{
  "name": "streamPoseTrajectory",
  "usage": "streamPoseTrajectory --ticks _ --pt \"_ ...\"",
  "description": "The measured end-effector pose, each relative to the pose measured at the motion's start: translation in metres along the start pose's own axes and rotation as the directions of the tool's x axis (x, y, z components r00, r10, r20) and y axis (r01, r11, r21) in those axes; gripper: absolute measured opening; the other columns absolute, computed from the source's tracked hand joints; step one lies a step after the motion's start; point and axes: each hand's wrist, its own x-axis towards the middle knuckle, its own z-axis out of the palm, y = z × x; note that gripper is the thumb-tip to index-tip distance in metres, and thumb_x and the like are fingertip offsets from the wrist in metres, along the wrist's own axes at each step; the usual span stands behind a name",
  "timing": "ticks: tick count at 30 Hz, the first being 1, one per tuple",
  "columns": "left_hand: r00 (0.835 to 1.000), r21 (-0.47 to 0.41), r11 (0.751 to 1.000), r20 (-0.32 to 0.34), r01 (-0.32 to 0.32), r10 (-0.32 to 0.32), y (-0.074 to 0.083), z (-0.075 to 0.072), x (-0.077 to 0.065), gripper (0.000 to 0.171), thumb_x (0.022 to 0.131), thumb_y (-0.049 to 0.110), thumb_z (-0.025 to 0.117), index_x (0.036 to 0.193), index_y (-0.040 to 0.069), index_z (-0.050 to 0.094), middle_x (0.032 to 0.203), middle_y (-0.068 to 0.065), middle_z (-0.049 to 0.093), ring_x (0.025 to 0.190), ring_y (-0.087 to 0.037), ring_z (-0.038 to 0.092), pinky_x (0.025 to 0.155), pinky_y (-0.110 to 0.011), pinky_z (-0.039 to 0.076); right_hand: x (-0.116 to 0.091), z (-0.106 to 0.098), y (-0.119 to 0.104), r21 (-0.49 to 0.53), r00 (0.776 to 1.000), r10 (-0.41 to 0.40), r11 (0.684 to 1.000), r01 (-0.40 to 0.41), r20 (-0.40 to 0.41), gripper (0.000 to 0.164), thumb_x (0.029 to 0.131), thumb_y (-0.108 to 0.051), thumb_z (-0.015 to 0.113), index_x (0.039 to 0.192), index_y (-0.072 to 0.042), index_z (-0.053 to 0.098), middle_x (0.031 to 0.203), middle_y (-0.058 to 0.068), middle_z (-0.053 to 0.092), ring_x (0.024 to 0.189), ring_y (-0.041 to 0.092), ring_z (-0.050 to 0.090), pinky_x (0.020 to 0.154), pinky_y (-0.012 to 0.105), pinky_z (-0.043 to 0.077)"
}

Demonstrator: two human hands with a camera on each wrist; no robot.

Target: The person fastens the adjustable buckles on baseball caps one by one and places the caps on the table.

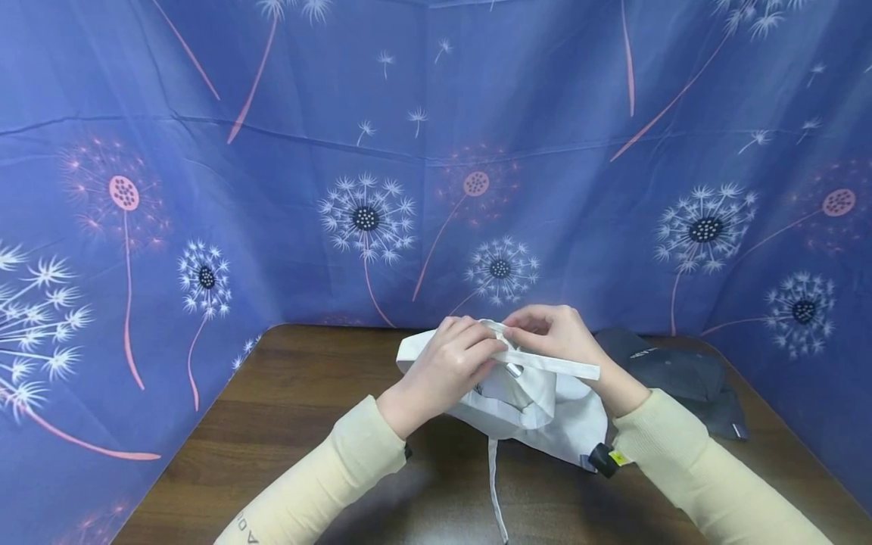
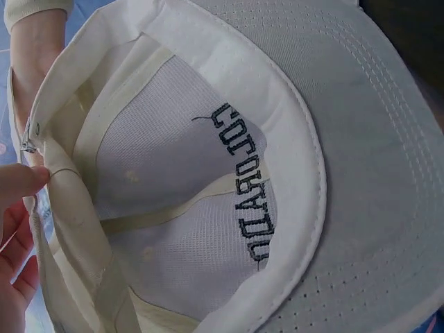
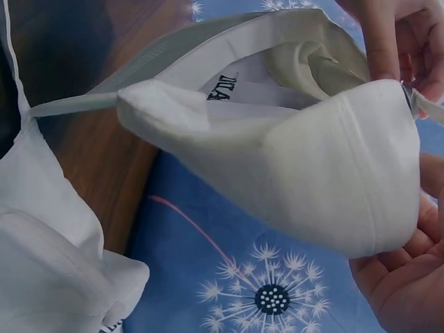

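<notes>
Both hands hold a white cap (image 1: pixel 415 348) up over the table. Its inside, with a pale sweatband (image 2: pixel 305 139) and dark stitched lettering (image 2: pixel 243 180), faces the left wrist camera. My left hand (image 1: pixel 453 363) grips the cap near its back opening, fingers bent over the edge. With thumb and fingertips, my right hand (image 1: pixel 555 333) pinches the back strap close to the left fingers. A length of white strap (image 1: pixel 559 365) sticks out to the right, beside a small metal buckle (image 1: pixel 514 369). The fingertips partly hide the fastening.
Beneath the cap lies another white fabric item (image 1: pixel 579 416), its thin tie (image 1: pixel 496 484) trailing toward the front. Dark caps (image 1: pixel 674 371) lie at the right of the brown wooden table (image 1: pixel 272 424). A blue dandelion-print curtain (image 1: pixel 306 151) surrounds the back and sides.
</notes>
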Motion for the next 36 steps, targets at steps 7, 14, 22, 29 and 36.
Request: streamPoseTrajectory --ticks 7,14,22,29,36 --pt "0.999 -0.062 0.998 -0.013 0.031 -0.032 -0.002 0.000 -0.002 0.014 0.079 0.010 0.074 0.093 0.012 0.070 0.090 0.003 0.065 0.084 -0.012 0.057 0.075 -0.025 0.043 -0.008 0.002 0.004 0.043 0.999 0.027 0.999 -0.026 -0.019 0.024 0.088 -0.027 0.067 0.106 -0.011 0.068 0.098 0.006 0.071 0.078 0.014 0.068 0.064 0.026 0.054" --pt "0.998 -0.086 0.995 -0.025 0.053 -0.055 -0.004 0.001 -0.003 0.014 0.079 0.007 0.074 0.091 0.012 0.070 0.089 0.004 0.066 0.081 -0.012 0.057 0.072 -0.024 0.043 -0.029 0.000 0.004 0.009 0.990 -0.094 0.995 0.095 -0.108 0.024 0.087 -0.012 0.068 0.111 -0.009 0.065 0.103 0.008 0.068 0.086 0.013 0.065 0.069 0.022 0.054" --pt "0.996 -0.110 0.991 -0.041 0.071 -0.076 -0.007 0.003 -0.003 0.013 0.079 0.007 0.074 0.090 0.013 0.070 0.089 0.004 0.066 0.081 -0.011 0.056 0.071 -0.024 0.042 -0.067 0.007 0.015 -0.273 0.905 -0.252 0.948 0.161 -0.342 0.038 0.073 0.001 0.074 0.107 -0.014 0.067 0.098 -0.001 0.067 0.080 0.007 0.060 0.070 0.013 0.043" --pt "0.994 -0.125 0.988 -0.046 0.092 -0.098 -0.005 0.002 -0.001 0.014 0.077 0.008 0.076 0.089 0.012 0.070 0.088 0.004 0.067 0.082 -0.011 0.056 0.070 -0.024 0.042 -0.088 0.015 0.012 -0.236 0.820 -0.274 0.956 0.174 -0.503 0.051 0.069 0.013 0.072 0.116 0.000 0.058 0.105 0.010 0.063 0.094 -0.004 0.055 0.076 0.008 0.046" --pt "0.992 -0.122 0.985 -0.028 0.120 -0.125 -0.003 0.002 0.000 0.014 0.077 0.008 0.076 0.089 0.012 0.071 0.087 0.004 0.066 0.081 -0.012 0.056 0.070 -0.025 0.042 -0.085 0.022 0.003 -0.453 0.632 -0.573 0.814 0.364 -0.521 0.028 0.087 -0.020 0.059 0.095 0.006 0.063 0.092 0.018 0.061 0.088 0.024 0.056 0.085 0.017 0.042"
